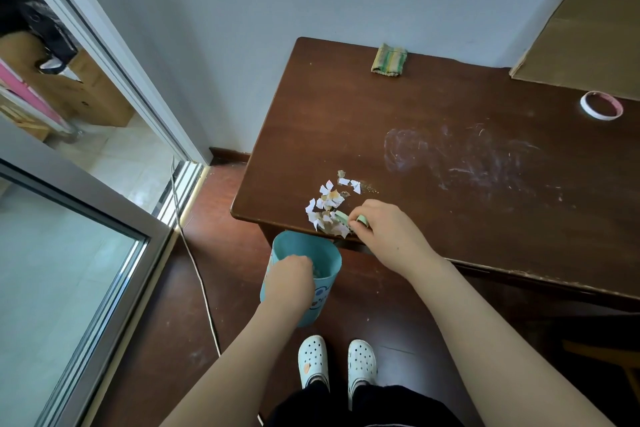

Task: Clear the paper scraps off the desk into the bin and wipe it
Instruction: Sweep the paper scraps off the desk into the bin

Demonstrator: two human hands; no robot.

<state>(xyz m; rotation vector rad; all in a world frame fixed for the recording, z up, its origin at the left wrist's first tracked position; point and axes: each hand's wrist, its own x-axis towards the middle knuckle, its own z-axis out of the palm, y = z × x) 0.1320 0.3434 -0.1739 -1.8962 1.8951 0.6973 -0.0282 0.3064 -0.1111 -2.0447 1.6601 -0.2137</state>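
A heap of white and tan paper scraps point(329, 208) lies at the front left edge of the dark wooden desk point(450, 156). My right hand point(384, 232) grips a small green brush point(346, 218) pressed against the scraps. Just below the desk edge hangs a teal bin point(325, 256), and my left hand point(291, 281) grips its rim. A folded green and yellow cloth point(388, 59) lies at the desk's far edge by the wall.
A roll of tape point(601, 105) sits at the desk's right, near a cardboard sheet point(588, 21) leaning on the wall. White smears point(467, 156) mark the desk's middle. A white cable point(201, 281) runs across the floor beside a sliding glass door point(104, 218).
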